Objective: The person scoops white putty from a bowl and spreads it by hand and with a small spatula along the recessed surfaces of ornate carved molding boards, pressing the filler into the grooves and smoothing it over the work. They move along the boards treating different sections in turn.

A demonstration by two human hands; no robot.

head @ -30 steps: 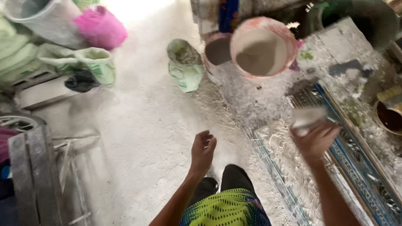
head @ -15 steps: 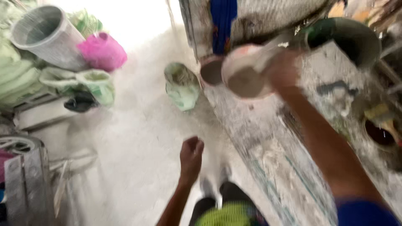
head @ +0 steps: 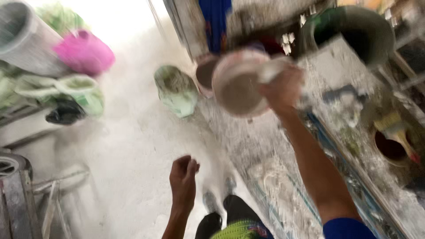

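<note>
My right hand [head: 283, 90] is stretched out over the dusty workbench [head: 283, 146], gripping a small white cup at the rim of a pink bucket [head: 239, 84] that holds grey-brown slurry. The view is blurred by motion, so the cup's edges are unclear. My left hand [head: 183, 179] hangs low over the white floor with its fingers curled loosely and nothing in it. A second pink bucket [head: 206, 73] stands just behind the first one.
A green bucket [head: 177, 90] sits on the floor left of the bench. A grey bin [head: 24, 37], a pink bag [head: 84, 53] and green sacks [head: 82, 90] lie at far left. A large green tub [head: 354, 31] and a brush in a pot [head: 394, 137] are at right.
My right hand has lifted the white cup from the bench near me and reached forward to the pink bucket's rim. My left hand stays low, and the camera has moved forward.
</note>
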